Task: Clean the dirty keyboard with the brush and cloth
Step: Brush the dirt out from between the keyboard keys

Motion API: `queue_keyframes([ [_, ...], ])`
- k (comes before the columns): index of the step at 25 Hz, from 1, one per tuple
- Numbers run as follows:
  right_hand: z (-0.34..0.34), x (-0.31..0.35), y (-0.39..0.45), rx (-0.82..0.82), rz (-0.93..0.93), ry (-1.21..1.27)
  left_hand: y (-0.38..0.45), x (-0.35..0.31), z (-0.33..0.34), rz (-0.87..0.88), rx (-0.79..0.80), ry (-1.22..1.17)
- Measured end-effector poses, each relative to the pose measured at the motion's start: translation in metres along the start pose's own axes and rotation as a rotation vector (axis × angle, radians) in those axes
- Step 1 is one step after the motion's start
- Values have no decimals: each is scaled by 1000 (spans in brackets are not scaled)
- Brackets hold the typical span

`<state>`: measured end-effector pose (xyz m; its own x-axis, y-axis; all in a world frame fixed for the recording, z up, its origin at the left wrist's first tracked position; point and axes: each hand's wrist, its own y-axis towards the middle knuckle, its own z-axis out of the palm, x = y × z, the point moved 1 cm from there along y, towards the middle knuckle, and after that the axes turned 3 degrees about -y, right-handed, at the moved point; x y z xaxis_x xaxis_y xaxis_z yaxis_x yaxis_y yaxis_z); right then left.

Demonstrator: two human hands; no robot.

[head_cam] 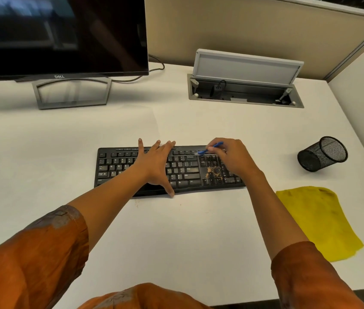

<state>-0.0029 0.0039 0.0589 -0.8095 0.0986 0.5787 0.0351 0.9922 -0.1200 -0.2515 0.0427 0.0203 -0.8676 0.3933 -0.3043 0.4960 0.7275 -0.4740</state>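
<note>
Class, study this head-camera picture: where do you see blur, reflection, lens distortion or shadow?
Head view: the monitor screen shows a smeared, blurred reflection; the wide lens bows the desk edges; light is soft and even, with only faint shadow under the left hand on the keyboard.

A white surface carries a black keyboard near its middle. Right of the keyboard lies a yellow cloth; beyond that cloth a mesh cup lies tipped over. Behind the keyboard to the left stands a monitor; behind to the right, an open cable box.
</note>
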Motion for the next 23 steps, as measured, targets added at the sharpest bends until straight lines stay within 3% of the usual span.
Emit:
queue_keyframes([
  [7, -6, 0, 5, -135, 201, -244, -1, 0, 1, -2, 0, -1],
  [14, -28, -10, 13, -218, 417, -197, -1, 0, 0, -5, 2, 17],
  [20, 0, 24, 17, -293, 263, 41, 0, 1, 1, 1, -5, -3],
  [23, 18, 26, 16, -276, 244, 42, 0, 2, 1, -1, -5, -9],
])
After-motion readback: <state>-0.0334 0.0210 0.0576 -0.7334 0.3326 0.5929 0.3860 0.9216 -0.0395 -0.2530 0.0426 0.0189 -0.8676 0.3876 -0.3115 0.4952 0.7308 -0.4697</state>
